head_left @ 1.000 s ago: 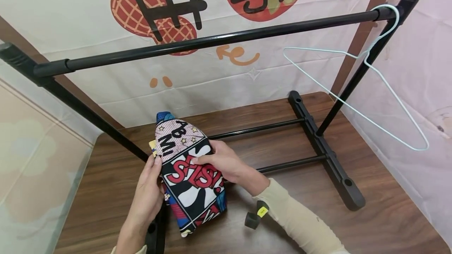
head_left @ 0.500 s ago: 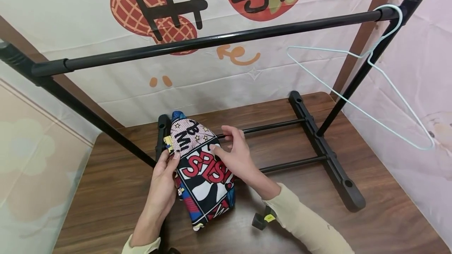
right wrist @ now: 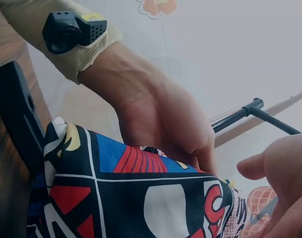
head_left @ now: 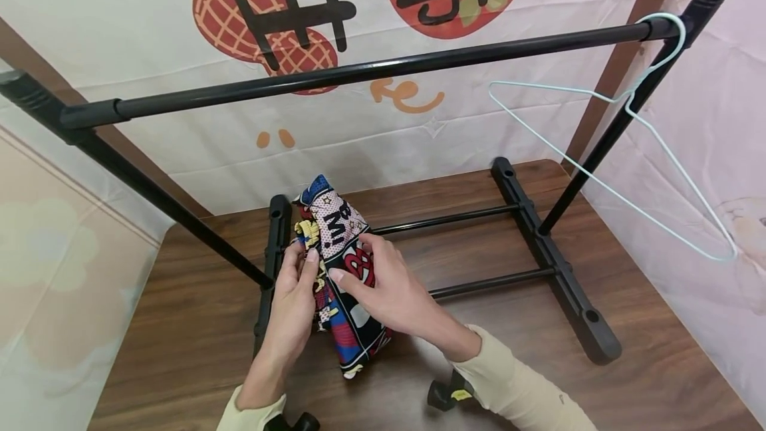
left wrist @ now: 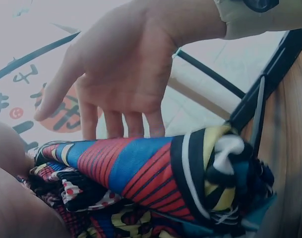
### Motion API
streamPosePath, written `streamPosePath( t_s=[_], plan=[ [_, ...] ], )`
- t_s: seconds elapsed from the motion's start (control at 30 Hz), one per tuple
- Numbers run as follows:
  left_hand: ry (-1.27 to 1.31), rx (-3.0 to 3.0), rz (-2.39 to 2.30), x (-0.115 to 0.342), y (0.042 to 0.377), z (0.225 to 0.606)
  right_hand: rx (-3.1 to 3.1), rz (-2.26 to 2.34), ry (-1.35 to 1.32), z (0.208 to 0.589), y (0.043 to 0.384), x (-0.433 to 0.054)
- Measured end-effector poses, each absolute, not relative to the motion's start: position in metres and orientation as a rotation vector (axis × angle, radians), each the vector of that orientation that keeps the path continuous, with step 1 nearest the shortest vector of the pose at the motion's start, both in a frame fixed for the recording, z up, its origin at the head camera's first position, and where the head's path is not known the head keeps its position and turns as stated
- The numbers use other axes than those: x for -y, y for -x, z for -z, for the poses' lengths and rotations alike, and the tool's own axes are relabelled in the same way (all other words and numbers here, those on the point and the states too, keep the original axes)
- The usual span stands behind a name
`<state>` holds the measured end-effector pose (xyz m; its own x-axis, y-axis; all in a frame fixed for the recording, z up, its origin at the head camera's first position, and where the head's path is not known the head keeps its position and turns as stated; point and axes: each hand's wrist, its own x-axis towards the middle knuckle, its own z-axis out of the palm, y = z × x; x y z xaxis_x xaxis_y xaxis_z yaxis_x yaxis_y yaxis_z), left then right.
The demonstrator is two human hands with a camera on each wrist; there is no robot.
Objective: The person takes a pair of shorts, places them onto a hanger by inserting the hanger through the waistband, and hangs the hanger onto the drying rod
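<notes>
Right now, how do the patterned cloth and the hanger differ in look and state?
Look: the patterned cloth is a multicoloured, folded bundle; the hanger is a plain pale-blue frame. State: the patterned cloth is between the left hand and right hand; the hanger hangs from the black bar, touched by neither. Both show in the head view.

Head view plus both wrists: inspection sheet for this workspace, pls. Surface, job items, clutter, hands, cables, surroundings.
Surface: brown wood-grain floor panel, bearing the rack's feet.
Job items: multicoloured patterned cloth, folded over; whether it touches the surface is unclear.
Clutter: nothing seen loose.
Hands: left hand holds the cloth's left edge; right hand has its fingers at the cloth, thumb clear of it in the left wrist view.
Cables: nothing seen.
Surroundings: black rack, pale blue hanger hooked near the right end of its top bar; printed backdrop behind.
</notes>
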<state>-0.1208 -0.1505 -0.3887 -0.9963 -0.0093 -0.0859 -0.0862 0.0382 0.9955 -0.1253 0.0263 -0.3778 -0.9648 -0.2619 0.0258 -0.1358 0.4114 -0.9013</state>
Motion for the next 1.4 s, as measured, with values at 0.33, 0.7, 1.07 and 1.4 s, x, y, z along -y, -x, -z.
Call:
streamPosePath(
  t_s=[0.33, 0.7, 1.07, 1.4],
  plan=[
    [0.017, -2.405, -1.994, 0.146, 0.116, 0.389, -2.247, 1.765, 0.336, 0.381, 0.141, -0.028],
    [-0.006, -2.218, -2.268, 0.167, 0.109, 0.382, -2.171, 1.909, 0.256, 0.376, 0.155, -0.057],
    [0.228, -2.202, -2.34, 0.204, 0.112, 0.382, -2.047, 2.011, 0.189, 0.373, 0.177, -0.103],
    [0.354, -2.171, -2.266, 0.207, 0.125, 0.386, -1.932, 2.041, 0.121, 0.374, 0.187, -0.131]
  ],
)
